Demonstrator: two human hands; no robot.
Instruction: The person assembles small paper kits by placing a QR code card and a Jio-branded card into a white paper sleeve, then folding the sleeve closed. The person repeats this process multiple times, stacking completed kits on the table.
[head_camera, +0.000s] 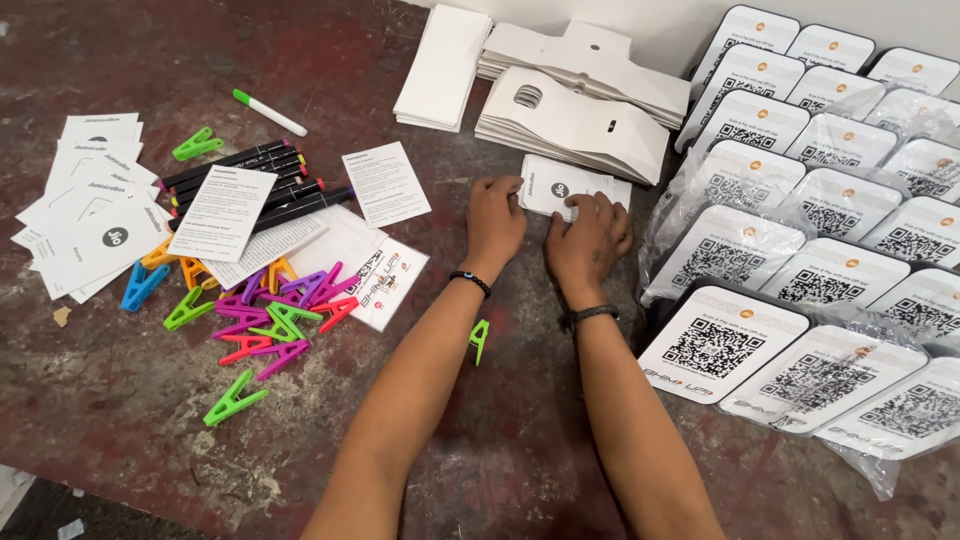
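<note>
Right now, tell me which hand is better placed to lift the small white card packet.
Right. The right hand already rests on the white card packet, fingers spread over it; the left hand only touches its left edge.

Worn reddish-brown table (130, 400) with coloured clips (262, 318), black markers (250, 180), white cards (575, 185), bagged plaques (800, 260).

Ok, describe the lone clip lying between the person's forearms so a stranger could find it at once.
Start at the two forearms reaching up the middle of the dark red table. Just inside the left forearm, below the black wristband, lies one small green clip. Unlike the pile of clips further left, it lies alone.
</note>
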